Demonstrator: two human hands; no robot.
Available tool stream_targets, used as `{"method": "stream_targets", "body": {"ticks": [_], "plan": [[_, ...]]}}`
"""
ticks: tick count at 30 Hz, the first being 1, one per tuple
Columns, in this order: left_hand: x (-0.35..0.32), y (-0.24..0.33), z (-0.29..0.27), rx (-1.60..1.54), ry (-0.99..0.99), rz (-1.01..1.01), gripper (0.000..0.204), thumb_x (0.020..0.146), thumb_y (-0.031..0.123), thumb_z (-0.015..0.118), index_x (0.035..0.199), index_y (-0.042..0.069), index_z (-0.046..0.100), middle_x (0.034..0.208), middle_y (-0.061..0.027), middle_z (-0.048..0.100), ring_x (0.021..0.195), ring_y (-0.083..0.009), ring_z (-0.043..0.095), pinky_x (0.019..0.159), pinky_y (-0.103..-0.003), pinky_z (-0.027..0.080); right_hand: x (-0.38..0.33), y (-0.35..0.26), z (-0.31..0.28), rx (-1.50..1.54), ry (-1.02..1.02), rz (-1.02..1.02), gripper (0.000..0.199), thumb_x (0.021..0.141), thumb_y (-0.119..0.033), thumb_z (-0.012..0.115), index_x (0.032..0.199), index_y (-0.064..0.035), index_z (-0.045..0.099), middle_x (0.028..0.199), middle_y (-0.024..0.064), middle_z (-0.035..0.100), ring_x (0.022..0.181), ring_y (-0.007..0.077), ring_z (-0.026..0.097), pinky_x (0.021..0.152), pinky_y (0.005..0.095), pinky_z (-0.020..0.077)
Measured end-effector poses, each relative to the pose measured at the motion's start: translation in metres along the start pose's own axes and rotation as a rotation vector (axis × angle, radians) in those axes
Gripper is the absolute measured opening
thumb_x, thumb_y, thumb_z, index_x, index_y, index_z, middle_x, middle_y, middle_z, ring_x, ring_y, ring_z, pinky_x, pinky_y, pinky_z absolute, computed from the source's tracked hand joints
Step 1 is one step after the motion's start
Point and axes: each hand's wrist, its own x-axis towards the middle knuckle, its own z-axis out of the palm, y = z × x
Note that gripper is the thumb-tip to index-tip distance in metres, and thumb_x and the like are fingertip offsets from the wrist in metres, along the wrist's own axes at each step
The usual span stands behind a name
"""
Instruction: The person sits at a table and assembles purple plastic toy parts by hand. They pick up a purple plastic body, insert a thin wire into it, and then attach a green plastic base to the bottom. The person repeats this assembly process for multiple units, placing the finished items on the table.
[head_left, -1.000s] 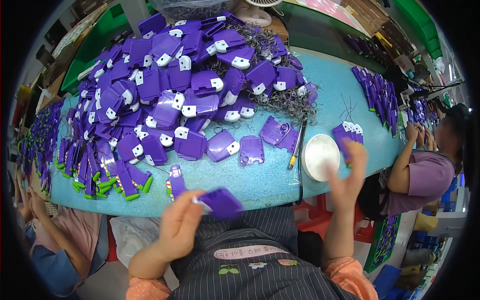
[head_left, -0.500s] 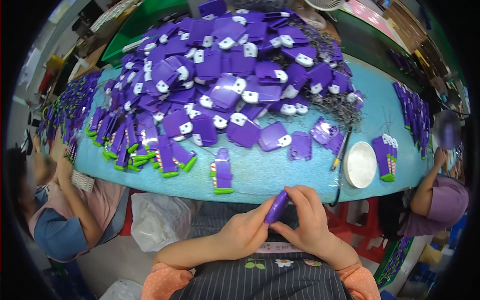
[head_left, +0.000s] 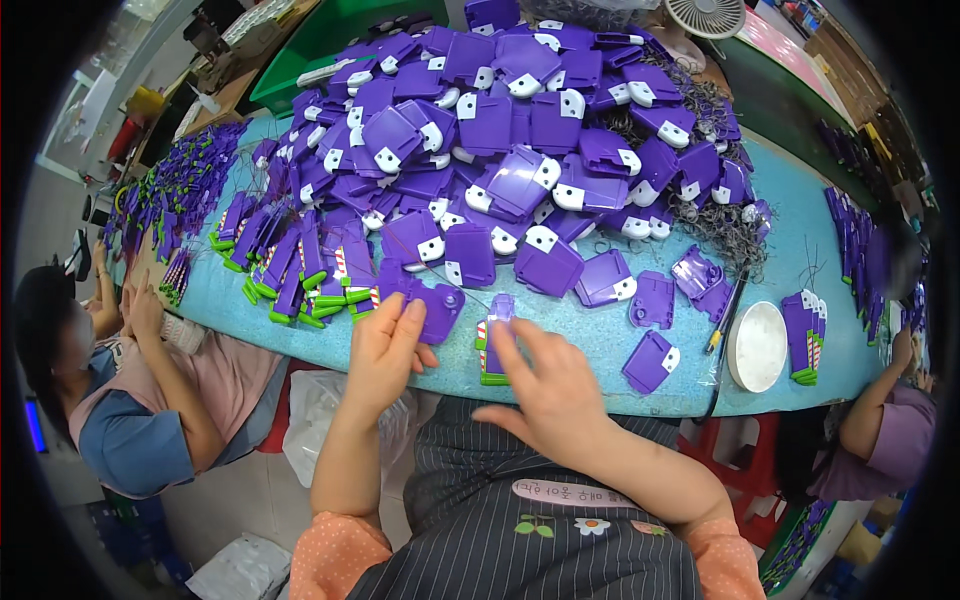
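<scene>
My left hand (head_left: 385,350) pinches a flat purple plastic casing piece (head_left: 442,312) with a small round feature near its corner, held above the front of the table. My right hand (head_left: 555,395) reaches over a slim purple piece with a green end (head_left: 496,376); the fingers are stretched and the thumb stands apart. Its fingertips overlap that piece, and I cannot tell whether they touch it. To the right, a purple casing with a white corner (head_left: 650,362) lies flat near the table edge.
A big heap of purple casings with white corners (head_left: 520,180) covers the blue table (head_left: 600,390). Green-ended pieces (head_left: 300,280) lie left. A white bowl (head_left: 757,347), a yellow-tipped tool (head_left: 714,342) and dark wire tangles (head_left: 715,235) lie right. People sit at both sides.
My hands have parted. A white-cornered casing now lies at the front right. My left hand holds a flat purple piece over the table; my right has moved to the green-ended piece. The view has shifted.
</scene>
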Motion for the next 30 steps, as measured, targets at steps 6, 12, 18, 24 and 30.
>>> {"method": "stream_targets", "body": {"ticks": [6,12,18,24,30], "plan": [[-0.003,0.012,0.018,0.031,-0.253,-0.043,0.029,0.095,0.026,0.051,0.077,0.004,0.05,0.059,-0.0014,0.054,0.047,-0.0073,0.055,0.04,-0.019,0.038,-0.035,0.024,0.006,-0.034,-0.007,-0.209,0.036,0.071,-0.018,0.069,0.1,-0.0015,0.054,0.097,0.0083,0.054,0.082,0.0227,0.055,0.069,0.0312,0.0447],[-0.017,0.019,0.049,-0.369,-0.234,-0.042,0.025,0.098,0.023,0.043,0.109,0.001,0.047,0.091,-0.0121,0.063,0.068,-0.0146,0.064,0.057,-0.023,0.049,-0.093,0.016,-0.066,0.912,0.511,0.245,0.026,0.086,-0.02,0.061,0.099,-0.0035,0.046,0.086,0.0122,0.053,0.062,0.0169,0.06,0.06,0.032,0.0511],[-0.052,0.024,0.111,-0.982,-0.304,-0.18,0.031,0.1,0.02,0.032,0.125,0.003,0.035,0.123,-0.0218,0.051,0.096,-0.0285,0.063,0.08,-0.039,0.053,-0.094,0.014,-0.023,1.533,0.048,0.403,0.026,0.09,0.0,0.049,0.115,0.0005,0.041,0.11,0.0148,0.055,0.1,0.0194,0.056,0.089,0.0353,0.0447],[-0.061,0.014,0.094,-0.818,-0.455,-0.304,0.031,0.1,0.022,0.034,0.125,0.005,0.028,0.12,-0.0221,0.051,0.096,-0.0292,0.063,0.08,-0.037,0.054,-0.092,0.033,-0.033,1.339,0.138,0.43,0.038,0.095,-0.013,0.045,0.129,0.0053,0.04,0.123,0.0172,0.053,0.107,0.0222,0.054,0.092,0.0348,0.0433],[-0.076,0.005,0.108,-0.667,-0.78,-0.575,0.04,0.098,0.017,0.041,0.131,0.001,0.028,0.121,-0.022,0.053,0.095,-0.0279,0.064,0.082,-0.036,0.052,-0.023,0.045,-0.043,1.218,0.252,0.636,0.036,0.095,-0.017,0.047,0.121,0.0076,0.051,0.113,0.0175,0.059,0.092,0.021,0.062,0.078,0.0306,0.05]]}}
